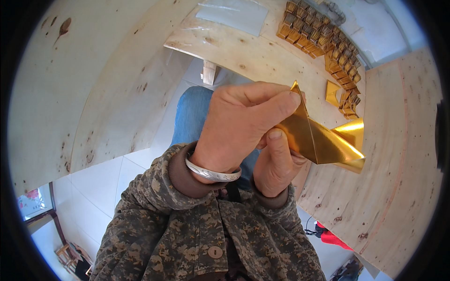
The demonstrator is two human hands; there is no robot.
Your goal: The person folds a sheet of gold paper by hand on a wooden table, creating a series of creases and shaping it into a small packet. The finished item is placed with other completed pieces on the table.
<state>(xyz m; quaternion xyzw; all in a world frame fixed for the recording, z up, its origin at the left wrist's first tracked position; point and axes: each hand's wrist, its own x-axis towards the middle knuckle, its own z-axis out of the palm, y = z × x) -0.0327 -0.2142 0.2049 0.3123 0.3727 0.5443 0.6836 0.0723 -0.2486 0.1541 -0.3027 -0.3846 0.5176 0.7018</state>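
Observation:
A sheet of shiny gold foil paper (315, 140), partly folded with a diagonal crease and a pointed corner, is held up in front of my body. My left hand (246, 119), with a silver bangle (213, 174) at its wrist, pinches the paper's upper corner between thumb and fingers. Lower down, my right hand (276, 164) grips the paper's near edge, thumb on top and fingers mostly hidden beneath. The far right end of the paper spreads out in loose layers beyond my right hand.
Rows of folded gold paper pieces (323, 42) stand along the back right of the wooden table (225, 54). A flat gold piece (332, 92) lies beside them. Clear plastic sheeting (232, 16) lies at the back. Wooden boards (370, 187) rise at right and left.

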